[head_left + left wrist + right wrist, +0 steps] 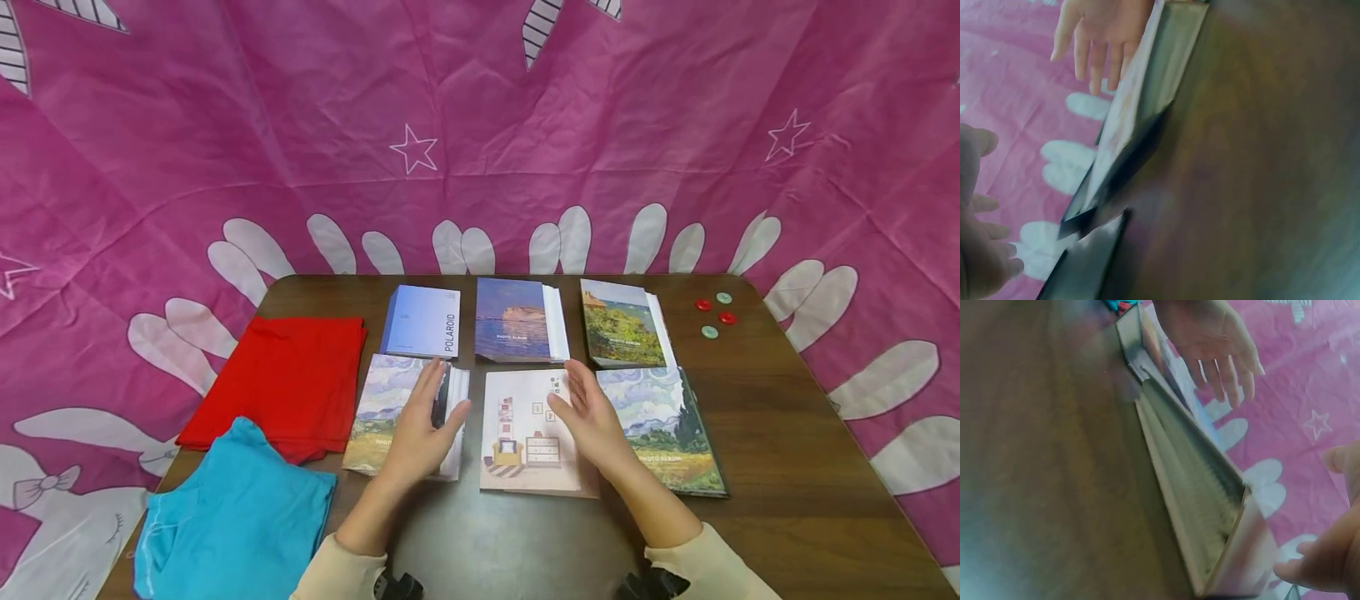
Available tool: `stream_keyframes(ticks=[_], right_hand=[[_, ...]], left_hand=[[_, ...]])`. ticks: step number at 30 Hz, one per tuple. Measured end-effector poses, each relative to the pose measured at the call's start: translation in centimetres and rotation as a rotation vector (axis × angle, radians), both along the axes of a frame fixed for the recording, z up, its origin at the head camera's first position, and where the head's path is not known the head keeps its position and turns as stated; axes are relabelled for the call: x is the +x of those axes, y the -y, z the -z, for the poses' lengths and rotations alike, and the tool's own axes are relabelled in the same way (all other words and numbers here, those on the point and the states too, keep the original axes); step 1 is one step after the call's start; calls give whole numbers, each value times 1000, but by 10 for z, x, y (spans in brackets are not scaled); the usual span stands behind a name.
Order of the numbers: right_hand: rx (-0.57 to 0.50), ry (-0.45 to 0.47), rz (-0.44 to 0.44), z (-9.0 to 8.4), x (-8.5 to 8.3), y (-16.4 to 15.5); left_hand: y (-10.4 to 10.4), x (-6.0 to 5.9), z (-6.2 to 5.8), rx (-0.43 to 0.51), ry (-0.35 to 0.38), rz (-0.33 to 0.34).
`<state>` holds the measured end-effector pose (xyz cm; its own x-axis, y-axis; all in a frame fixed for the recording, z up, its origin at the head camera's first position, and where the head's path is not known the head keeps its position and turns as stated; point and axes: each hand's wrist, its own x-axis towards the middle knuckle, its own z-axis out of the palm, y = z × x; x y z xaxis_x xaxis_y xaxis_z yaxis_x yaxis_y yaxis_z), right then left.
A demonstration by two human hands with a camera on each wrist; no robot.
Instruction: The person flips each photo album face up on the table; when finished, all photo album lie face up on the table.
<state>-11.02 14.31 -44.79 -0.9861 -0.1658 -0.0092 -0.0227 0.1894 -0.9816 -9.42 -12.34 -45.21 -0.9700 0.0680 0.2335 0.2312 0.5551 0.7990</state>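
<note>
Both hands are held over the front row of photo albums, fingers extended and palms facing each other. My left hand [418,437] overlaps the right side of a landscape-covered photo album [375,425]. Over the right part of a cream photo album [517,462] with furniture drawings is my right hand [597,427], its thumb pointing inward. Another landscape-covered album [667,442] lies just right of it. Neither hand grips anything. In the right wrist view, the page edges of a thick album [1191,481] show between the left hand [1210,344] and right hand [1325,544].
Behind are a blue Polaroid album [420,321], a sea-cliff album [513,321] and a garden album [622,325]. Folded red cloth [285,379] and turquoise cloth [240,517] lie left. Red discs [727,318] and pale green discs [709,332] lie back right on the wooden table [810,467].
</note>
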Motion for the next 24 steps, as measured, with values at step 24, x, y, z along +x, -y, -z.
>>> stream_keyframes(ticks=[24], right_hand=[[-232, 243, 62, 5, 4, -10]], left_hand=[[-67, 6, 24, 224, 323, 223]])
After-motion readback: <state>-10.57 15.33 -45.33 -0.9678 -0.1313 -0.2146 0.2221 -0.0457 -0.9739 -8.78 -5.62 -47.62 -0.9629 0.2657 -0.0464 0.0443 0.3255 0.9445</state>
